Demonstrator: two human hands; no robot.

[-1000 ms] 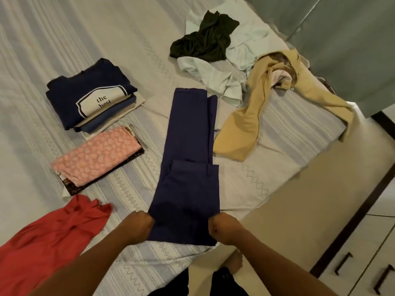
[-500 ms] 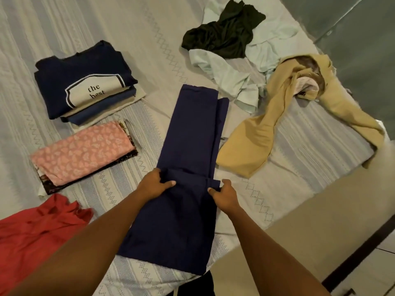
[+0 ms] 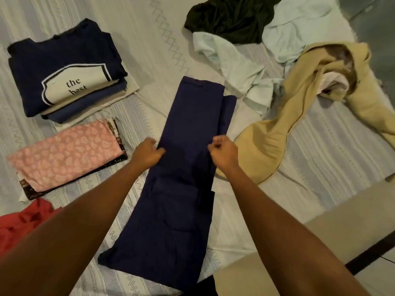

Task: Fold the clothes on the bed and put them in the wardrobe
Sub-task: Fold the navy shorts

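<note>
Fingers (image 3: 159,151) of the left hand (image 3: 147,155) and right hand (image 3: 224,153) are pinching the trousers (image 3: 192,124) mid-fold; next, probably laying the fold flat beyond them.

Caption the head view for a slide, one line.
The left hand and right hand grip the edges of a long navy garment on the bed, between folded stacks and unfolded clothes.
</note>
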